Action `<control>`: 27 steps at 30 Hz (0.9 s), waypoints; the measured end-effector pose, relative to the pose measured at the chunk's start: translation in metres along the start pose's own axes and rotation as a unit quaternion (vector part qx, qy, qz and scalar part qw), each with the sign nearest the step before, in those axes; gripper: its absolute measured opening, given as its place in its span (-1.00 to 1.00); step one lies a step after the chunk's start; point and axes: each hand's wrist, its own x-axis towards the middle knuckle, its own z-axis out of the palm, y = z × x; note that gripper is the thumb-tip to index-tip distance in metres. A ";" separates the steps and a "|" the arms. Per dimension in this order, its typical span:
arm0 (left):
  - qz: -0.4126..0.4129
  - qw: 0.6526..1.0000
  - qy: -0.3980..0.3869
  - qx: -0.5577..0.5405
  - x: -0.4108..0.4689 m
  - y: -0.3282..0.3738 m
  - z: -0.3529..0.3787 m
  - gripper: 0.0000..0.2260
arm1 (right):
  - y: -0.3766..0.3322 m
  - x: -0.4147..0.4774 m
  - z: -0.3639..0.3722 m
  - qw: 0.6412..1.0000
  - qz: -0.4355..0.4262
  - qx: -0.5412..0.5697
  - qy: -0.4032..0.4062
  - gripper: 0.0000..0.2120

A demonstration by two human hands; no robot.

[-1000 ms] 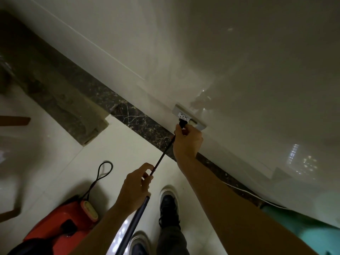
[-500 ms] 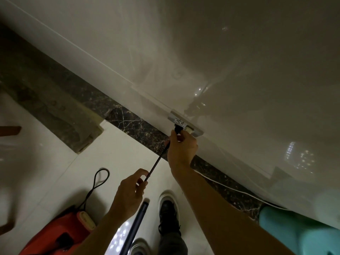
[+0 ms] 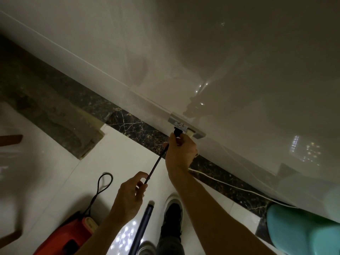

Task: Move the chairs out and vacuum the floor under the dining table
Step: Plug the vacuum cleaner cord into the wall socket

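A grey wall socket [image 3: 186,127] sits low on the glossy wall. My right hand [image 3: 181,153] grips the black plug [image 3: 177,133] right at the socket. The black power cord [image 3: 156,163] runs taut from the plug down to my left hand [image 3: 131,195], which pinches it between thumb and fingers. The red vacuum cleaner [image 3: 68,236] lies on the floor at the lower left, with a loop of cord [image 3: 103,184] above it. A dark vacuum tube [image 3: 142,223] stands free between my left hand and my shoes.
A dark marble skirting strip [image 3: 134,126] runs along the wall base. A thin white cable [image 3: 230,184] trails along it. A teal object [image 3: 301,230] sits at the lower right. Brown wooden chair parts [image 3: 11,139] show at the left edge. My shoes [image 3: 172,216] stand on white tile.
My left hand let go of the dark tube and now pinches only the cord. My right hand stays at the socket with the plug. The view shifted slightly.
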 end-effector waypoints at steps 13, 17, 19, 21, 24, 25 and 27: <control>-0.020 0.999 0.000 0.035 -0.002 0.007 0.002 -0.78 | -0.001 -0.002 0.000 1.000 0.010 0.008 -0.011 -0.84; -0.019 0.999 -0.002 0.030 -0.004 0.011 0.001 -0.89 | 0.000 -0.001 -0.001 1.000 0.007 0.006 -0.017 -0.85; -0.023 0.999 -0.006 0.039 -0.004 0.012 0.001 -0.86 | 0.000 -0.001 -0.001 1.000 0.012 -0.005 -0.018 -0.81; -0.014 0.999 -0.009 0.044 -0.003 0.013 0.000 -0.77 | 0.000 -0.001 -0.002 1.000 0.009 -0.011 -0.019 -0.79; -0.004 0.999 -0.012 0.045 -0.001 0.010 -0.001 -0.77 | 0.001 0.000 -0.002 0.999 0.011 -0.020 -0.027 -0.75; 0.001 0.999 -0.015 0.046 0.000 0.008 -0.001 -0.79 | 0.003 0.000 -0.001 0.999 0.010 -0.023 -0.026 -0.76; 0.014 0.998 -0.020 0.050 0.002 0.004 -0.001 -0.88 | 0.006 0.001 0.000 1.000 0.003 -0.023 -0.017 -0.78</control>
